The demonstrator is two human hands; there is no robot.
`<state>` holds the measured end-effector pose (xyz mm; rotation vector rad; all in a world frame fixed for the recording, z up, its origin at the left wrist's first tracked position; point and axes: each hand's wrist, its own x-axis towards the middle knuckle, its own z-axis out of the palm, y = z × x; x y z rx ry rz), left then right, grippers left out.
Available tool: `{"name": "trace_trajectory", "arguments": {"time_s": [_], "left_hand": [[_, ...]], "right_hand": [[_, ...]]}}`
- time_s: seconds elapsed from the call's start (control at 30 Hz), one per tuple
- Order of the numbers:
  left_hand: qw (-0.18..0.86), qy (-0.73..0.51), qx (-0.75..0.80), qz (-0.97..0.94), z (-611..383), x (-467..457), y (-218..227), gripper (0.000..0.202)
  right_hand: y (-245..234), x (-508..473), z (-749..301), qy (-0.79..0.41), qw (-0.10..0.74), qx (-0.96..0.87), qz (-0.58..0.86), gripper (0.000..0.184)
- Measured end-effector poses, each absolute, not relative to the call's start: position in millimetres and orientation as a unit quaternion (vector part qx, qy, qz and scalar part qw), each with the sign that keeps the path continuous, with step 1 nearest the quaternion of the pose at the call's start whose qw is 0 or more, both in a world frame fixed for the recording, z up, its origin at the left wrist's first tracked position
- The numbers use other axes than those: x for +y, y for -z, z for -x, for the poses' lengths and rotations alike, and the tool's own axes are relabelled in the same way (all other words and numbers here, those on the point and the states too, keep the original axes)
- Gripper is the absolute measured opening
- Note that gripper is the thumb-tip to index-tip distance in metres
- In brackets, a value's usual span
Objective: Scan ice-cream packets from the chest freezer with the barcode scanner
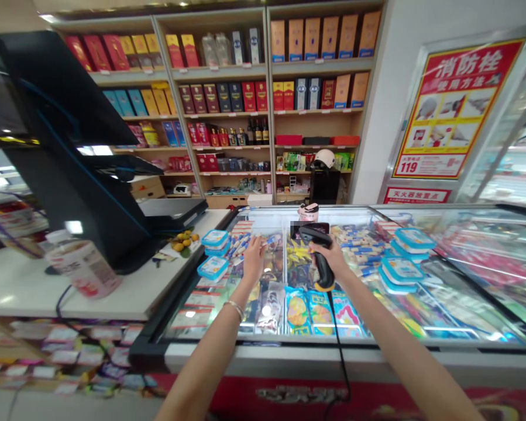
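My right hand [336, 262] is wrapped round the grip of a black barcode scanner [323, 270] with a yellow-orange base end. The scanner is held over the glass lid of a chest freezer, and its black cable hangs down the front. Just behind the scanner head is a dark phone-like object [320, 227], partly hidden and blurred. Beyond it stands a pink container [309, 211] with a black-and-white top. My left hand [254, 257] is over the glass to the left, its fingers stretched forward and seemingly holding nothing; whether they touch the glass is unclear.
Blue-lidded tubs [212, 268] sit in stacks left and right on the freezer [263, 351]. Packaged ices [298, 310] show through the glass. To the left, a counter [144, 292] bears a black register [82, 152], a pink bottle [83, 264] and small yellow fruit [184, 240]. Shelves [269, 67] of boxes line the back.
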<state>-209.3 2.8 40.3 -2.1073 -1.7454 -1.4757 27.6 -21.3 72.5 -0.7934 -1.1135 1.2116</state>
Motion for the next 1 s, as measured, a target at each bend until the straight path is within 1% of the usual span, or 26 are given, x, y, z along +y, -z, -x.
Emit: {"name": "trace_trajectory", "arguments": {"time_s": [0.1, 0.2, 0.27, 0.47, 1.0], "left_hand": [[0.042, 0.477, -0.568, 0.67, 217.7, 4.1, -40.1, 0.017], [0.086, 0.46, -0.567, 0.678, 221.3, 3.1, -43.0, 0.019], [0.094, 0.454, -0.56, 0.686, 220.6, 2.2, -43.8, 0.019], [0.065, 0.465, -0.52, 0.713, 214.5, 3.3, -39.9, 0.022], [0.078, 0.481, -0.478, 0.731, 213.0, 3.7, -39.2, 0.019]], "right_hand": [[-47.6, -7.9, -8.5, -0.55, 0.576, -0.483, 0.364, 0.057], [-29.9, -6.9, -2.5, -0.564, 0.548, -0.487, 0.38, 0.055], [-24.6, -9.9, -2.6, -0.568, 0.541, -0.481, 0.392, 0.054], [-26.6, -17.8, -4.9, -0.577, 0.548, -0.458, 0.396, 0.053], [-26.4, -20.0, -3.8, -0.571, 0.545, -0.457, 0.41, 0.054]]}}
